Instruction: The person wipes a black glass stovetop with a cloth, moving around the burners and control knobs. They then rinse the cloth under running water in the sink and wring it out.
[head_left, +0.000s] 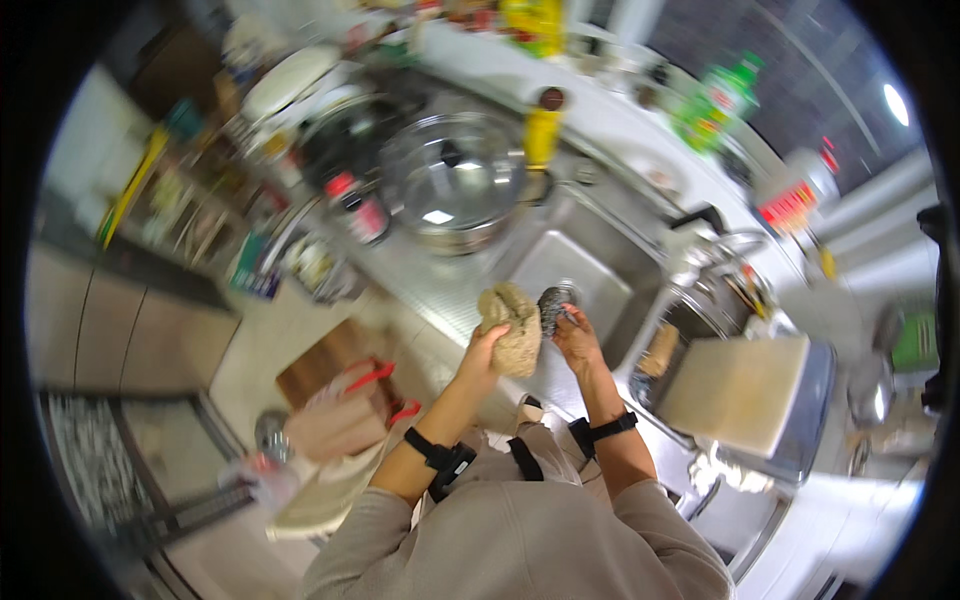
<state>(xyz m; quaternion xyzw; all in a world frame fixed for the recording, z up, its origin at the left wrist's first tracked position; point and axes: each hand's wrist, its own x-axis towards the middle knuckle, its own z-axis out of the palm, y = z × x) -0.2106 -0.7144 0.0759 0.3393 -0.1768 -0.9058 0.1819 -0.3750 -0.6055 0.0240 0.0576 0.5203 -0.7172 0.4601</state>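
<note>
My left hand (484, 354) grips a thick, beige, rough-textured folded cloth (516, 330), thumb on its near face; it could also be a sponge. Between the fingers of my right hand (579, 341) is a dark grey metal scouring pad (553, 306). Cloth and pad are close beside each other, above the near edge of a stainless steel sink (630, 300). Whether they touch is hard to tell. Behind the pad, the basin floor and part of the drain show.
A wide pan with a glass lid (450, 176) stands left of the sink, beside a red-capped bottle (358, 210) and a yellow bottle (541, 139). The faucet (694, 262) is at the sink's right. A cutting board (735, 390) lies nearer me. A paper bag (337, 427) stands low at left.
</note>
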